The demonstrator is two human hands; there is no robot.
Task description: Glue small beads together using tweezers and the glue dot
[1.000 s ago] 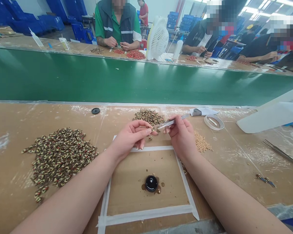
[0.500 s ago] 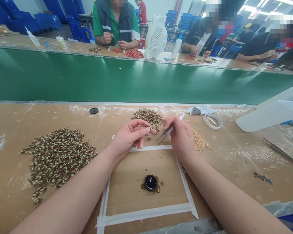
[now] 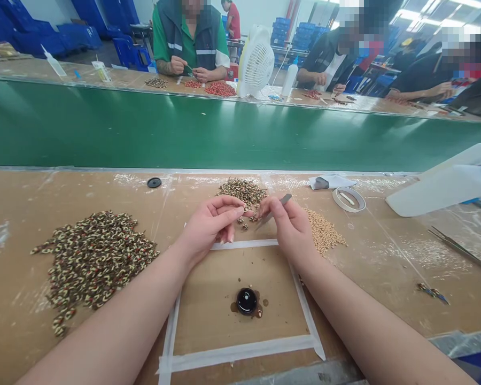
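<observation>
My left hand hovers over the brown table with thumb and fingers pinched on a tiny bead-like piece I can barely see. My right hand sits close beside it, closed round metal tweezers whose tips point toward the left fingertips. Just beyond both hands lies a small heap of dark and cream pieces. A tan heap of small grains is to the right of my right hand. A big pile of brown, cream and red pieces spreads at the left.
A white tape square frames a black round cap near me. A tape roll, a white container, spare tweezers and a black disc lie around. Beyond the green conveyor, people work beside a white fan.
My right hand has shifted left and tilted the tweezers down, bringing the tips closer to my left fingertips. The left hand has barely moved.
</observation>
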